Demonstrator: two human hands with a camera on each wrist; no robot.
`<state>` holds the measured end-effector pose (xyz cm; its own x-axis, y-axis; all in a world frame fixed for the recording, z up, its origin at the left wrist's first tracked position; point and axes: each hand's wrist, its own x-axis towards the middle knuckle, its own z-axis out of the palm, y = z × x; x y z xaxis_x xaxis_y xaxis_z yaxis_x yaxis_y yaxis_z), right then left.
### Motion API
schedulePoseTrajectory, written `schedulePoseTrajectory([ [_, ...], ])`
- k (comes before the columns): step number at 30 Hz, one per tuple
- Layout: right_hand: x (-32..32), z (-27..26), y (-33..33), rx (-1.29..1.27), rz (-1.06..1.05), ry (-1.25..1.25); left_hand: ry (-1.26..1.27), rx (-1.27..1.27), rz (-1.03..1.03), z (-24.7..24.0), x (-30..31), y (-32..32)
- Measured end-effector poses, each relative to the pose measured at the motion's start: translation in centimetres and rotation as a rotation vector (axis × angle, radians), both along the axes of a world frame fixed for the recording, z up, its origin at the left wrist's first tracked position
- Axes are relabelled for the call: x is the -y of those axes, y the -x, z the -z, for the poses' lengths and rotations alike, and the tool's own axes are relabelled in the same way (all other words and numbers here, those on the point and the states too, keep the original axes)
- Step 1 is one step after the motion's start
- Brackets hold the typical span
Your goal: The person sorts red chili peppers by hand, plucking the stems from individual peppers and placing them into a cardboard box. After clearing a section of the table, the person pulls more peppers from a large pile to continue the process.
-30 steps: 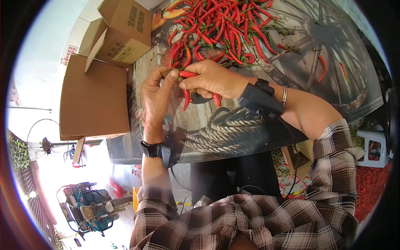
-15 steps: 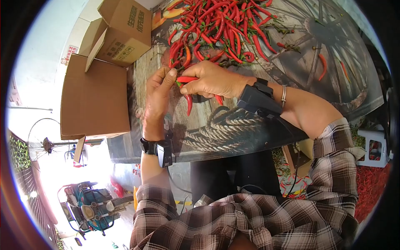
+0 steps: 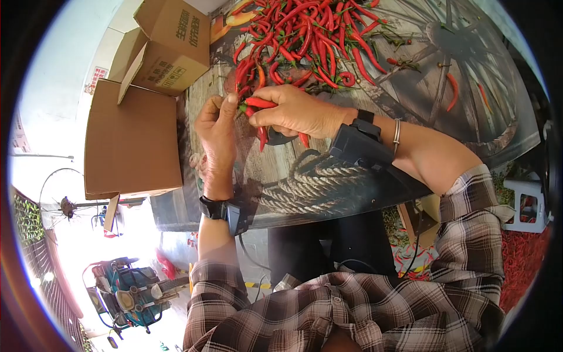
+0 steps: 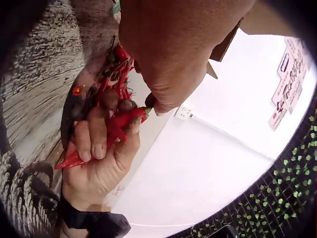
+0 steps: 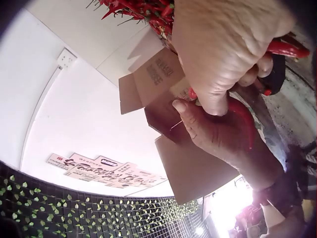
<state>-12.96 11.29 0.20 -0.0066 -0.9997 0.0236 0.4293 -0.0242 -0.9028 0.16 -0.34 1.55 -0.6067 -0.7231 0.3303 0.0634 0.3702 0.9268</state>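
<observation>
In the head view the right hand (image 3: 305, 112) grips several red chilies (image 3: 261, 103), their green ends toward the left hand (image 3: 218, 138). The left wrist view shows the right hand's fingers (image 4: 99, 131) curled round chilies (image 4: 130, 118), one tip poking out below the palm. There the left hand (image 4: 173, 54) pinches the green stem (image 4: 148, 109) of one chili between thumb and finger. From the right wrist view, a curved chili (image 5: 241, 116) hangs below the right hand (image 5: 223, 49), in front of the left palm.
A large heap of red chilies (image 3: 316, 35) lies beyond the hands. Open cardboard boxes (image 3: 134, 138) stand at the left. Loose chilies (image 3: 453, 92) and stem pieces are at the right on the printed tablecloth (image 3: 404, 97). A white stool (image 3: 526, 205) stands at far right.
Both hands stay close together and have shifted slightly leftward since half a second ago. The chilies in the right hand have turned a little, with more of their green ends showing.
</observation>
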Motion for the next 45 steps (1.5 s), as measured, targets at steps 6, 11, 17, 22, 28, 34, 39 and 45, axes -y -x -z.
schedulePoseTrajectory([
  [6,0.0,0.1,0.1,0.030,0.038,-0.022,-0.011,-0.037,0.006,-0.2,-0.7,0.4],
  [11,-0.1,0.1,0.2,0.006,0.032,-0.033,-0.005,0.041,0.056,0.2,0.1,0.0],
  [17,0.0,0.4,-0.1,-0.053,-0.001,-0.012,-0.133,0.136,0.155,-0.2,0.4,-0.3],
  [22,0.4,0.6,-0.2,-0.186,-0.003,0.111,-0.362,0.053,0.123,-0.3,0.2,-0.2],
  [28,0.1,0.3,0.3,0.031,-0.001,-0.046,-0.365,-0.151,-0.064,0.3,4.1,-1.3],
  [34,-0.1,-0.1,0.5,0.083,0.025,-0.016,0.229,0.162,-0.102,0.5,3.8,-0.2],
  [39,0.5,0.5,0.8,0.256,0.086,-0.021,0.379,0.396,-0.067,1.0,3.2,1.1],
  [45,1.0,1.0,0.9,0.264,0.072,0.058,0.388,0.452,-0.058,1.0,3.0,0.9],
])
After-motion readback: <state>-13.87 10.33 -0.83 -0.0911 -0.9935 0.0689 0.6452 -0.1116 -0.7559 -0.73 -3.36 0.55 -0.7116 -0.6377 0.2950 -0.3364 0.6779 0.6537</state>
